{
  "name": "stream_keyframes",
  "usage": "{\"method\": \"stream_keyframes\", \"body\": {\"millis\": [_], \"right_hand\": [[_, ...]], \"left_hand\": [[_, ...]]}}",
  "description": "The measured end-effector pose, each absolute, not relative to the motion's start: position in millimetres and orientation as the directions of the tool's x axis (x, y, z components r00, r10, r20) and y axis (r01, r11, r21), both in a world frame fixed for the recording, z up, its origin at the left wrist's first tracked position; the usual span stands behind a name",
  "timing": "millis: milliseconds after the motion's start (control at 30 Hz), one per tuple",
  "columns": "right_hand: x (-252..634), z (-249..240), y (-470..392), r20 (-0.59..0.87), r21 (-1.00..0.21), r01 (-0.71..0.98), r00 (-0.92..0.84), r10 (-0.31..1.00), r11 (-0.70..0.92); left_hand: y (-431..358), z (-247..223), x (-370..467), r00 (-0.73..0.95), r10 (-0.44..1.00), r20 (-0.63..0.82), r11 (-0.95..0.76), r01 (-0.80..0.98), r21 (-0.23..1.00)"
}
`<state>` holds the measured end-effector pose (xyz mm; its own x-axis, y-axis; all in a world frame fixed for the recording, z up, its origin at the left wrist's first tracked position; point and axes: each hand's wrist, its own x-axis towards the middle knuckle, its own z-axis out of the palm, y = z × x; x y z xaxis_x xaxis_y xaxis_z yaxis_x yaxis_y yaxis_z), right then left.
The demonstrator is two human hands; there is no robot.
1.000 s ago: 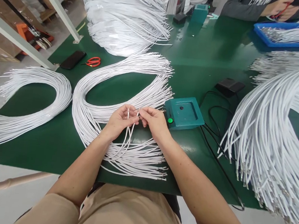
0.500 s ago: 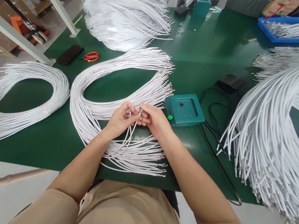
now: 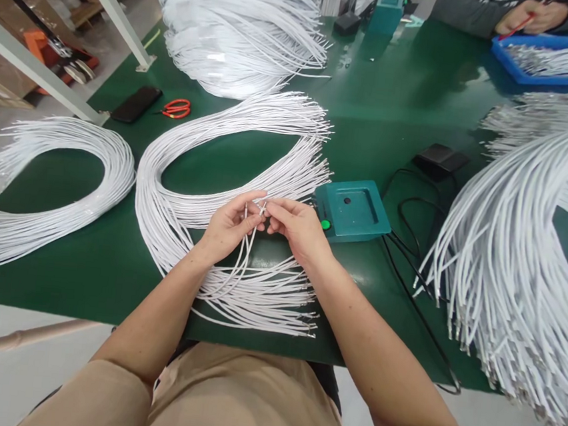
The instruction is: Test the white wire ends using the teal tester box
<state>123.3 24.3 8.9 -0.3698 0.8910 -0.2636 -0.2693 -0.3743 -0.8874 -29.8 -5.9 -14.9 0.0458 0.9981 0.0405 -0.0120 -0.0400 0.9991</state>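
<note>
My left hand is closed on thin white cables, whose ends stick up between its fingers. Touching the same ends from the right, my right hand pinches one cable tip. Both hands are over a looped bundle of white cables on the green table. Just right of my right hand sits a teal device with a lit green button. The small parts at the fingertips are too tiny to make out.
More cable bundles lie at the left, the back and the right. Orange-handled scissors, a dark phone, a black pedal-like block with cords and a blue tray near another person's hands are on the table.
The fingers of my right hand have closed in more tightly at the cable tips. My left fingers have shifted slightly. The whole view has moved a little.
</note>
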Motion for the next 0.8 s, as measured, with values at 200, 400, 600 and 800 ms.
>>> {"method": "stream_keyframes", "body": {"millis": [200,400,600,800], "right_hand": [[128,3,29,-0.154,-0.982,0.146,-0.248,0.956,-0.12],[131,4,28,-0.03,-0.988,0.154,-0.314,0.949,0.02],[129,-1,23,0.241,-0.683,0.566,-0.422,0.874,0.461],[135,1,30,0.331,-0.17,0.677,-0.645,0.689,0.716]], "left_hand": [[-6,-18,-32,0.078,0.994,0.073,-0.082,0.11,0.991],[-6,-19,-31,0.08,0.995,0.065,-0.069,0.05,0.996],[-3,-16,-33,0.1,0.979,-0.18,0.198,-0.228,0.953],[2,-19,-35,0.068,0.944,-0.322,0.326,-0.32,0.89]]}}
